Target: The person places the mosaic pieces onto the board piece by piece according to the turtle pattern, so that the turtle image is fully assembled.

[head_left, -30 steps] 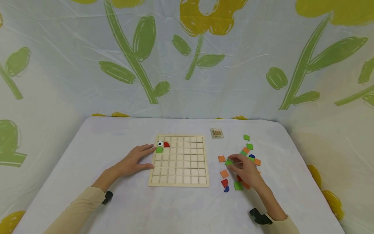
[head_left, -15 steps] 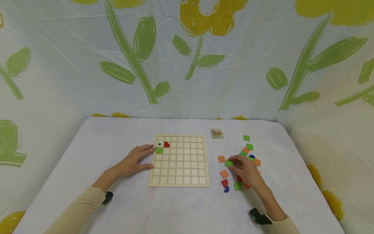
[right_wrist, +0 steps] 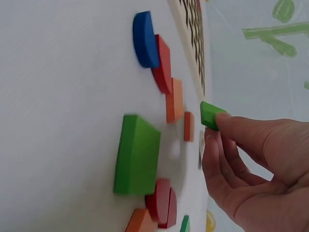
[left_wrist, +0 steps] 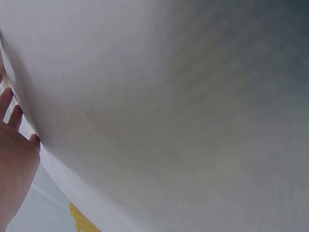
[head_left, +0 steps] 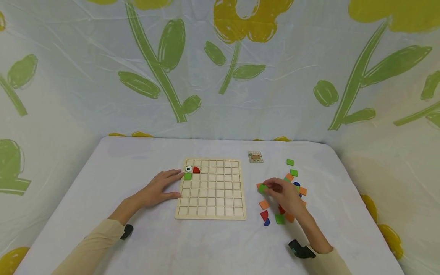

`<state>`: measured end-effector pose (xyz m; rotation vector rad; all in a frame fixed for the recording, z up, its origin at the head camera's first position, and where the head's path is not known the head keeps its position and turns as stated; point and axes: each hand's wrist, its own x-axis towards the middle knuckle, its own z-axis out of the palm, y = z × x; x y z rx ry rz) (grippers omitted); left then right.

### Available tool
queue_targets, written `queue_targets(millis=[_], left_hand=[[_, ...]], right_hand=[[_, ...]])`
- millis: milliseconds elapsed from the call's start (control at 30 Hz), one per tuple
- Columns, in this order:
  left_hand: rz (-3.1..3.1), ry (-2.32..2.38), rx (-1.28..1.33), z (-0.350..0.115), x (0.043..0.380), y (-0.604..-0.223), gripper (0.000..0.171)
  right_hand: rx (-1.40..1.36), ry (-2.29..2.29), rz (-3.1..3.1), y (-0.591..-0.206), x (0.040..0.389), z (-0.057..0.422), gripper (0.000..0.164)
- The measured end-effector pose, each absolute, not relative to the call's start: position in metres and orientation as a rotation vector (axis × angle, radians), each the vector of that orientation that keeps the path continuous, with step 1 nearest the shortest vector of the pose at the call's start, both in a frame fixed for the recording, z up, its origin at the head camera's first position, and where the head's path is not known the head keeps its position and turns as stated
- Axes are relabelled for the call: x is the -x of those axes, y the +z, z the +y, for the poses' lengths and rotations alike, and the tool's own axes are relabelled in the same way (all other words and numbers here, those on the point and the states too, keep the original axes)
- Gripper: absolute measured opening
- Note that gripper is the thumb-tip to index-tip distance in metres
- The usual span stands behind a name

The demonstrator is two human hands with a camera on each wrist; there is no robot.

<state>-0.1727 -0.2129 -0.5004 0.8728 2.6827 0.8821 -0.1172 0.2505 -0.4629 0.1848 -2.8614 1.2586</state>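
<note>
Grid board (head_left: 211,185) sits mid surface (head_left: 213,246), three tiles (head_left: 188,176) in it near the far left corner, loose pieces (head_left: 280,219) scattered off to its right, card (head_left: 255,157) by its far right corner.

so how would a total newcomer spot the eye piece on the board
On the white table, find the wooden grid board. In its leftmost column, second row from the far edge, sits the eye piece. It is white with a black dot, unlike the plain red piece to its right and the plain green square below it.
</note>
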Motion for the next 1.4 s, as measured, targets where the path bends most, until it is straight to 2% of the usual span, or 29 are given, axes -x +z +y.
queue_targets(millis=[867, 1400], left_hand=[[2.667, 0.892, -0.889, -0.212, 0.174, -0.499, 0.078], [2.659, 0.917, -0.891, -0.214, 0.174, -0.500, 0.078]], right_hand=[[-0.338, 1.530, -2.789, -0.463, 0.152, 0.194, 0.020], [-0.455, 1.697, -2.722, -0.462, 0.174, 0.142, 0.020]])
